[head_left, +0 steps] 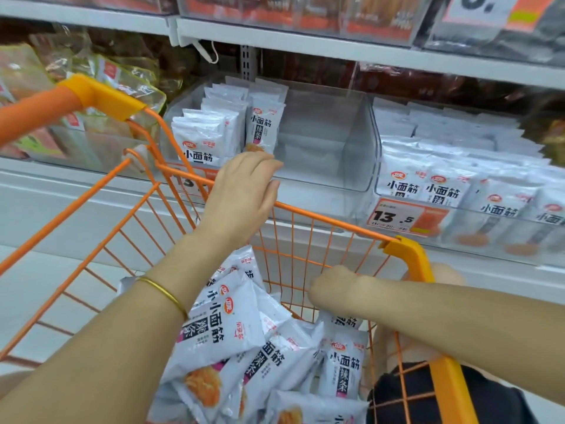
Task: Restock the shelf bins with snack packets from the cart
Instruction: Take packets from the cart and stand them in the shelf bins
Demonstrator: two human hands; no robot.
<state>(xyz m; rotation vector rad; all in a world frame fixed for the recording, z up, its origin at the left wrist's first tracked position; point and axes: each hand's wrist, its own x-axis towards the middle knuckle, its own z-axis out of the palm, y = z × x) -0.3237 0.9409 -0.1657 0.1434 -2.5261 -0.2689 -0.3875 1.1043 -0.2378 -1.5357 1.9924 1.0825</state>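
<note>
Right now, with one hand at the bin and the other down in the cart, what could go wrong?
1. The upright packet by the left hand has empty space in the bin on its right, so it may topple there.
2. The right hand reaches into the cart with its fingers hidden; a blind grab in the loose pile could slip.

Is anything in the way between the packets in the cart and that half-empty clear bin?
Only the cart's orange front rim, which the packets must clear, and the left hand hovering before the bin.
</note>
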